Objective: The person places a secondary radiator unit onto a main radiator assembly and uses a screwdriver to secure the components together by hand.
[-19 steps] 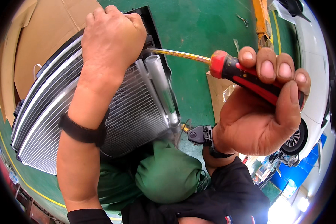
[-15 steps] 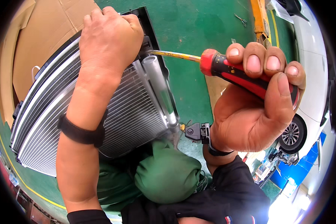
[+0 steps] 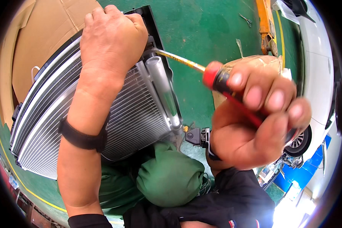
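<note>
Your left hand (image 3: 112, 36) is closed in a fist over the top corner of the silver finned aluminium radiator (image 3: 136, 114), which leans against your green-trousered knee (image 3: 169, 176) above the green painted floor (image 3: 209, 26); what the fist grips under the knuckles is hidden, so you cannot tell whether it clamps the black plastic frame (image 3: 150, 19) or only presses on it. Your right hand (image 3: 254, 117) is wrapped tight round the red-and-black handle of a screwdriver (image 3: 216, 78), all fingers curled, the handle blurred. Its yellowish metal shaft (image 3: 178, 59) runs up and left to the radiator's top edge, just beside the slim silver cylinder (image 3: 161, 83) fixed along the near side, and the tip disappears under your left fist. This looks like the step of driving or loosening a fastener at that upper corner, with the left hand steadying the core. The next move calls for keeping the shaft in line with the fastener, since the tip is out of sight, and holding the radiator firm against your knee so it does not twist. A slip could gouge the soft fins or strike your left knuckles. A brown cardboard sheet (image 3: 38, 34) lies behind the radiator, and a white car (image 3: 315, 76) stands at your right.
</note>
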A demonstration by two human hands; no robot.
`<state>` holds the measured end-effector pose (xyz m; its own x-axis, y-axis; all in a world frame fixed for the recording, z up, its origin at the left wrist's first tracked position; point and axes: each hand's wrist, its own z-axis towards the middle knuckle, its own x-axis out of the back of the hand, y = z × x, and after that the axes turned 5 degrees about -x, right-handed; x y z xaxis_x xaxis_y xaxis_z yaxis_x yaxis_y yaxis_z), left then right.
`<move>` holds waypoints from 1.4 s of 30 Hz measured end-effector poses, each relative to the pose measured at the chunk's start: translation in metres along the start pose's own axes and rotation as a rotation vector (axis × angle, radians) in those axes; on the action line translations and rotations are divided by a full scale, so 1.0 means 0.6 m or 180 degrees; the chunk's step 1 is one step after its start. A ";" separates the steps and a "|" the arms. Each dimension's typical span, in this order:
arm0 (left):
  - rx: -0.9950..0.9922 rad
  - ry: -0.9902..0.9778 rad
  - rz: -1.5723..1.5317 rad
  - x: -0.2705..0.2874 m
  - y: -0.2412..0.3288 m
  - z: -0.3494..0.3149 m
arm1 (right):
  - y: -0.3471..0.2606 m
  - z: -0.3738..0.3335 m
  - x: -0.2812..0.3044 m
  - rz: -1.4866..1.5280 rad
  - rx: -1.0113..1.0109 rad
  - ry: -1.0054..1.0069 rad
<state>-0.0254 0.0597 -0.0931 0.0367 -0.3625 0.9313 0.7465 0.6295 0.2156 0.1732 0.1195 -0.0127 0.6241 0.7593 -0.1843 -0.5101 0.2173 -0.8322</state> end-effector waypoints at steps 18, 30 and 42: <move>0.0040 0.0120 0.0072 -0.001 0.001 0.001 | 0.047 -0.073 0.052 0.0117 0.0050 0.0437; 0.0071 -0.0023 -0.0015 -0.003 -0.003 0.000 | 0.006 -0.082 0.063 0.0152 -0.0793 0.0565; 0.0032 0.0065 -0.0060 -0.003 -0.004 0.001 | -0.004 0.043 0.018 0.0821 -0.0468 0.0592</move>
<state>-0.0275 0.0595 -0.0953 0.0363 -0.3883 0.9208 0.7403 0.6294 0.2362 0.1658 0.1430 0.0006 0.5896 0.6502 -0.4792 -0.5829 -0.0681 -0.8097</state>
